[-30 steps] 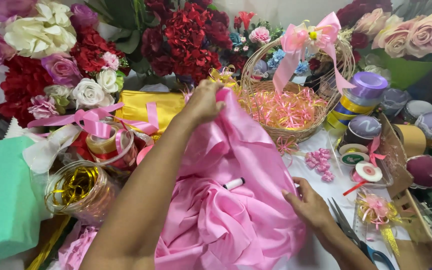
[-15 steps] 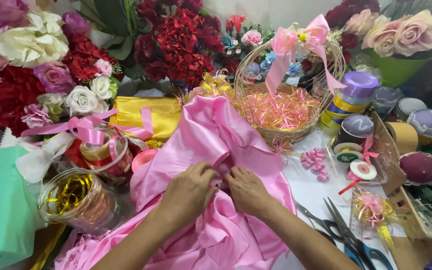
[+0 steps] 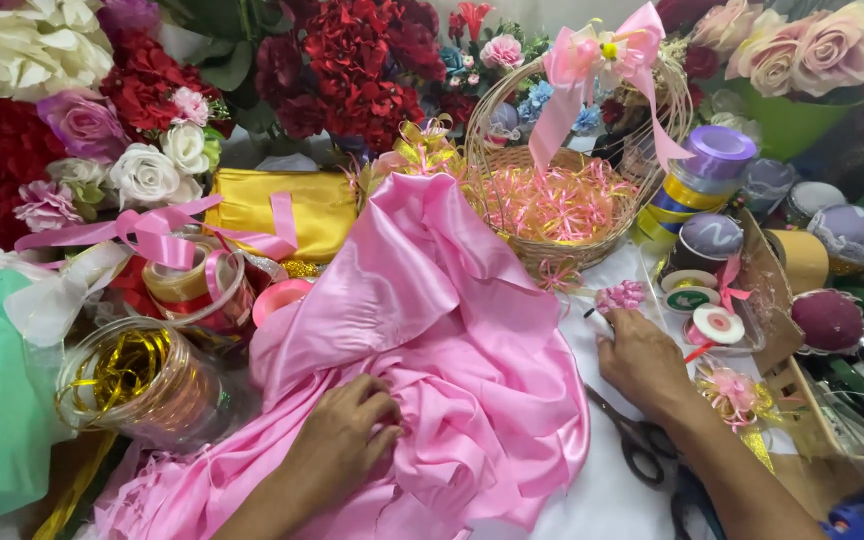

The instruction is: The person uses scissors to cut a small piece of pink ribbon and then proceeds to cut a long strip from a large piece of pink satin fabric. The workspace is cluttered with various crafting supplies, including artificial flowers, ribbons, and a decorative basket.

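The pink satin cloth (image 3: 432, 340) lay heaped across the middle of the frame, its peak pointing up toward the wicker basket (image 3: 572, 200) at upper centre. Half a second before, both hands had met on the gathered folds at the cloth's middle; now they had parted. The left hand (image 3: 347, 440) stayed on the cloth, low and left of centre, its fingers curled and pressed into the bunched folds, gripping them. The right hand (image 3: 642, 360) had gone off the cloth to the right of centre, onto the white table (image 3: 592, 500), its fingers bent narrow around a small pink ribbon flower (image 3: 620, 296) at their tips; whether they pinched it or merely touched it I could not tell. Black scissors (image 3: 642, 440) lay just beside that wrist, toward the lower right. A jar of gold ribbon (image 3: 137, 385) stood at the lower left, near the cloth's edge.
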